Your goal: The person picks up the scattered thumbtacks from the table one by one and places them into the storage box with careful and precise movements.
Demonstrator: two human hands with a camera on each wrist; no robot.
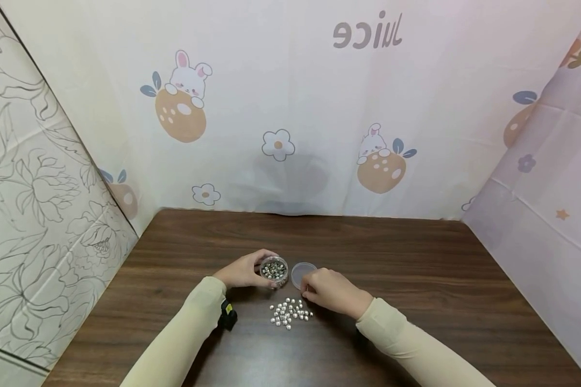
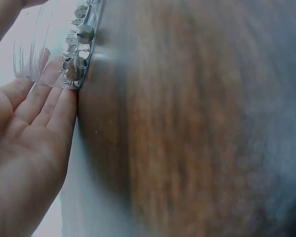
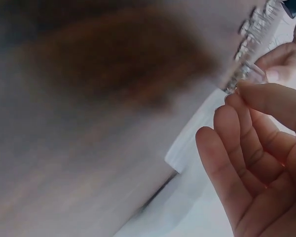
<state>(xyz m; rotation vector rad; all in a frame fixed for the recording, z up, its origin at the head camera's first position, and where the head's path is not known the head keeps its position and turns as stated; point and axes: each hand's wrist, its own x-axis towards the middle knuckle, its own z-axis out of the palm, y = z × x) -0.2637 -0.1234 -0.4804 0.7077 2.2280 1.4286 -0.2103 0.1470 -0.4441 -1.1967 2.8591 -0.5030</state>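
My left hand (image 1: 246,270) holds a clear round plastic jar (image 1: 287,269), thumb on the near side and fingers around the far side. Silver dome-headed thumbtacks (image 1: 273,269) fill the jar; in the left wrist view their heads and thin points show through its clear wall (image 2: 27,54). A loose pile of several more thumbtacks (image 1: 288,312) lies on the table in front of the jar. Just right of that pile is my right hand (image 1: 331,290), its thumb and index fingertips pinching a thumbtack, mostly hidden between them. The other right fingers (image 3: 214,158) are loosely bent.
A clear round lid (image 1: 300,272) lies flat right of the jar, partly behind the right hand. The dark wood table (image 1: 416,263) meets a printed curtain (image 1: 314,107) at the back, with more patterned sheets at both sides. A black device (image 1: 228,317) sits at the left wrist.
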